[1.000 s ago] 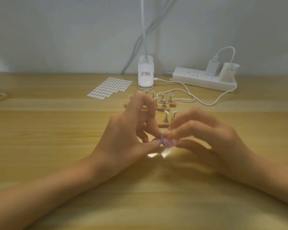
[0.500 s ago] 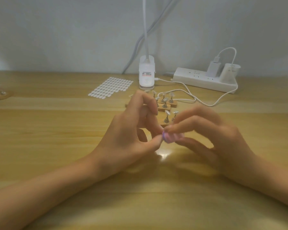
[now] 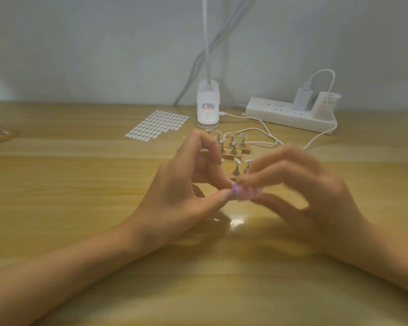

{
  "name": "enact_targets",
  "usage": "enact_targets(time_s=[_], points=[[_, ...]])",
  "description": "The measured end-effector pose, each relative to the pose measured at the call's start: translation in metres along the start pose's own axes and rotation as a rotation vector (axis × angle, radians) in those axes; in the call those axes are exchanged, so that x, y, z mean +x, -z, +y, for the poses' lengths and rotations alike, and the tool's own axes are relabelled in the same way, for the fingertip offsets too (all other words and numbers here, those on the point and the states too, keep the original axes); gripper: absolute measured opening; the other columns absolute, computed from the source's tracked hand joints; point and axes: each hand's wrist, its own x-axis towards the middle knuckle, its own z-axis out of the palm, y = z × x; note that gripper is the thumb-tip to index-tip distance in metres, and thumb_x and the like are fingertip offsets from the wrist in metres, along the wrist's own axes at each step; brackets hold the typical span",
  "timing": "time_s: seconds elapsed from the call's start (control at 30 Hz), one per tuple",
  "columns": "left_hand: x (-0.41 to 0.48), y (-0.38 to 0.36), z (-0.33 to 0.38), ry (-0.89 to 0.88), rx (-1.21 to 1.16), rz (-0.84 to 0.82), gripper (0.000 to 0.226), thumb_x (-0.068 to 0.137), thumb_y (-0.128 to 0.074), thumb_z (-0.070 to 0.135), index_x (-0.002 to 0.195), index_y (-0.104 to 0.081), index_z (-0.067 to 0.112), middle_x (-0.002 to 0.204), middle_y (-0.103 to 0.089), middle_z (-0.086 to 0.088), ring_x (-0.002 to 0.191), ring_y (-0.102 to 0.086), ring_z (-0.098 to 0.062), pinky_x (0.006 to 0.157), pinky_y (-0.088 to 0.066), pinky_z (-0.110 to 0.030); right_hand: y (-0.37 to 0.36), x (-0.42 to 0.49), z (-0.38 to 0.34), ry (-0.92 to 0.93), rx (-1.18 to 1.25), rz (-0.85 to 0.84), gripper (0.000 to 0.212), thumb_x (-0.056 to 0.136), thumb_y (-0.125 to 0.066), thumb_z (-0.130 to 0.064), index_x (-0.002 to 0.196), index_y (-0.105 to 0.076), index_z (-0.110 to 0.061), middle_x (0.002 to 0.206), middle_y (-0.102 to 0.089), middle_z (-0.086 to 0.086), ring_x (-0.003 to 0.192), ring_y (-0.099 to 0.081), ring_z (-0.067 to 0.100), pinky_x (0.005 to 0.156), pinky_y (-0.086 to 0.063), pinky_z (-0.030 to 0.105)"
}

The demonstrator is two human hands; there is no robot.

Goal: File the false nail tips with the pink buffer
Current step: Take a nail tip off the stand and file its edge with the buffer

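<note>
Head view. Compared with half a second ago, the right hand (image 3: 316,191) is now motion-blurred where it was sharp. The pink buffer (image 3: 246,192) is kept at nearly the same spot, higher over the table (image 3: 80,184) than a second ago. The left hand (image 3: 181,196) is barely shifted.

The buffer is pinched between the right thumb and fingertips, just above the table and in front of the wooden blocks (image 3: 245,150). The left thumb and a fingertip are closed on a small piece (image 3: 233,188) at the buffer's left end; it is too small to be identified.

Buffer: pink, rounded, blurred. Nail tips (image 3: 237,161): clear ovals on metal pegs. Table: glossy light wood grain.
</note>
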Motion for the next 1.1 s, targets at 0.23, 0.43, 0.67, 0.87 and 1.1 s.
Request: enact_targets(time_s=[0.23,0.43,0.67,0.87,1.1], points=[[0.0,-0.001,0.001,-0.013,0.015,-0.012,0.042,0.078,-0.076,0.008,0.096,-0.041,0.024,0.078,-0.072,0.017,0.079,-0.074,-0.012,0.051,-0.046,-0.017,0.003,0.0,0.002,-0.03,-0.022,0.036,0.009,0.094,-0.071,-0.011,0.103,-0.071,-0.008,0.098,-0.062,0.008,0.091,-0.064,0.019,0.082,-0.051,0.03],[-0.001,0.001,0.002,0.009,0.008,0.025,0.042,0.075,-0.078,0.009,0.093,-0.044,0.026,0.077,-0.075,0.009,0.075,-0.075,-0.018,0.051,-0.048,-0.019,0.008,0.001,0.004,-0.044,-0.062,0.052,0.016,0.089,-0.078,-0.004,0.102,-0.073,-0.01,0.092,-0.062,0.009,0.087,-0.064,0.017,0.081,-0.052,0.03],[0.0,0.001,0.002,0.053,-0.007,0.034,0.043,0.073,-0.08,0.011,0.089,-0.045,0.03,0.076,-0.076,0.007,0.073,-0.075,-0.014,0.053,-0.049,-0.019,0.007,0.003,0.004,-0.026,-0.062,0.033,0.014,0.09,-0.077,-0.007,0.104,-0.076,-0.008,0.092,-0.065,0.01,0.086,-0.066,0.021,0.078,-0.052,0.036],[0.001,0.002,-0.001,0.093,-0.046,0.017,0.041,0.072,-0.078,0.01,0.087,-0.044,0.027,0.076,-0.076,0.005,0.073,-0.075,-0.015,0.052,-0.046,-0.016,0.004,0.001,0.005,0.005,-0.074,-0.001,0.014,0.09,-0.077,-0.006,0.104,-0.076,-0.01,0.094,-0.065,0.01,0.086,-0.066,0.021,0.078,-0.052,0.035],[0.001,0.001,0.001,0.089,-0.061,-0.017,0.039,0.073,-0.08,0.013,0.086,-0.045,0.025,0.073,-0.075,0.006,0.071,-0.074,-0.012,0.052,-0.045,-0.018,0.003,0.001,0.001,0.006,-0.007,-0.017,0.014,0.094,-0.073,-0.009,0.107,-0.074,-0.011,0.094,-0.065,0.011,0.089,-0.066,0.023,0.079,-0.052,0.034]])
